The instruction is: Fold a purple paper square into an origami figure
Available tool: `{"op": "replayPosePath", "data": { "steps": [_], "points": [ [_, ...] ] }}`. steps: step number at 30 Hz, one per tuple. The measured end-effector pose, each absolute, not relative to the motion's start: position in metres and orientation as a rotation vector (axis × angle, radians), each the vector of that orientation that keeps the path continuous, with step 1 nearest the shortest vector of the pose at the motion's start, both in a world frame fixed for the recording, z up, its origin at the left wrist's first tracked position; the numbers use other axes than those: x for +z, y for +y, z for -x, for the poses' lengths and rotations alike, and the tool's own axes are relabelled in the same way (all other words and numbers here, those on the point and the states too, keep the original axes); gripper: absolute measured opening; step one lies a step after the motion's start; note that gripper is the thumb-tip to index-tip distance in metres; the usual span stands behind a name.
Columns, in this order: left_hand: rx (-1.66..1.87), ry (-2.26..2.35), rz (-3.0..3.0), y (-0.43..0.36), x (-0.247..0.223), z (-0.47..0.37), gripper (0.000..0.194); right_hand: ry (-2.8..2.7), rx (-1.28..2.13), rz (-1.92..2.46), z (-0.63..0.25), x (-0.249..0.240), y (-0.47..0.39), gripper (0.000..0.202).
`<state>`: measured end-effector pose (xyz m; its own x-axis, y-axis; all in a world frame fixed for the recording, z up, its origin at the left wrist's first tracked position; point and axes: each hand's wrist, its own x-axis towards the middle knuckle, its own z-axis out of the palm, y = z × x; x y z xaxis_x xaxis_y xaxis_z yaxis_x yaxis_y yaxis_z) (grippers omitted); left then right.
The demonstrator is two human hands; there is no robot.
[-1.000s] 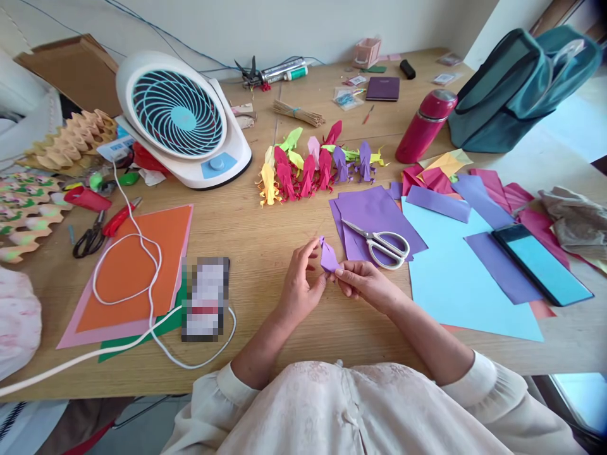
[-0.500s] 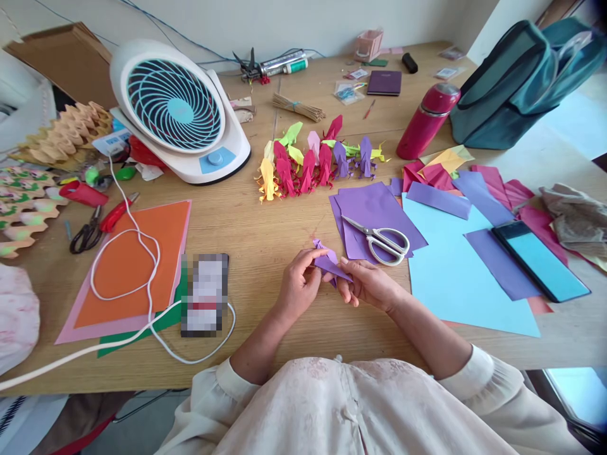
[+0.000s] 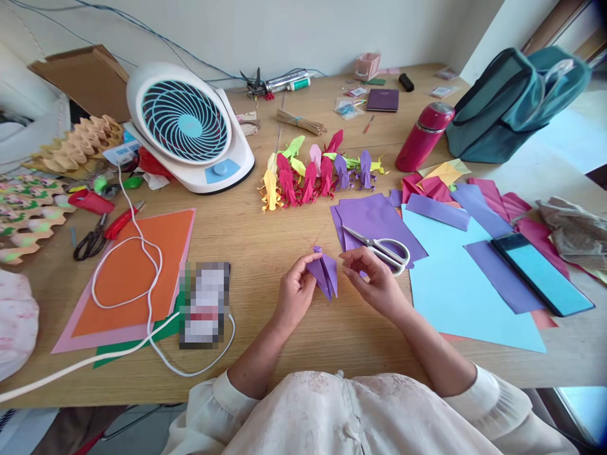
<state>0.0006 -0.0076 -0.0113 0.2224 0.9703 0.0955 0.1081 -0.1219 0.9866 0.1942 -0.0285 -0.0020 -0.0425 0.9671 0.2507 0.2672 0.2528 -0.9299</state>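
Observation:
My left hand (image 3: 296, 289) pinches a folded purple paper figure (image 3: 324, 273) between thumb and fingertips, above the wooden table. The figure has a small narrow tip at the top, and its pointed flaps hang downward. Just to its right is my right hand (image 3: 372, 278), off the paper, with bent fingers slightly apart and nothing visible in them. Behind that hand, scissors with white handles (image 3: 379, 245) lie on purple paper sheets (image 3: 374, 212). Finished-looking folded paper animals (image 3: 310, 180) in red, yellow, green, pink and purple stand grouped farther back.
A white fan (image 3: 190, 126) stands back left. Orange paper (image 3: 137, 272) and a phone (image 3: 205, 306) with a white cable lie left. On the right are light blue paper (image 3: 455, 284), another phone (image 3: 543, 275), a red bottle (image 3: 424, 136) and a teal bag (image 3: 502, 107).
My right hand has let go of the purple figure and drawn back to the right. The figure has turned in my left hand, its flaps now pointing down. The camera view has tilted up slightly.

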Motion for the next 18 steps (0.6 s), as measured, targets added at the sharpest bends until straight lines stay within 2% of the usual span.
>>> {"op": "replayPosePath", "data": {
  "steps": [3,9,14,18],
  "points": [
    [1.098,1.083,-1.414,-0.008,-0.011,-0.001,0.023,-1.787,0.649,1.203,-0.192,-0.003,-0.031,0.027],
    [1.084,1.019,-1.377,-0.009,-0.012,-0.003,0.015,-1.907,0.51,1.153,-0.19,-0.007,-0.034,0.041],
    [0.995,1.033,-1.528,-0.012,-0.016,-0.003,0.016,-1.981,0.29,1.171,-0.191,-0.008,-0.035,0.037],
    [0.842,1.077,-1.8,-0.019,-0.019,0.0,0.019,-2.146,0.218,1.119,-0.194,-0.01,-0.041,0.02]
  ]
}}
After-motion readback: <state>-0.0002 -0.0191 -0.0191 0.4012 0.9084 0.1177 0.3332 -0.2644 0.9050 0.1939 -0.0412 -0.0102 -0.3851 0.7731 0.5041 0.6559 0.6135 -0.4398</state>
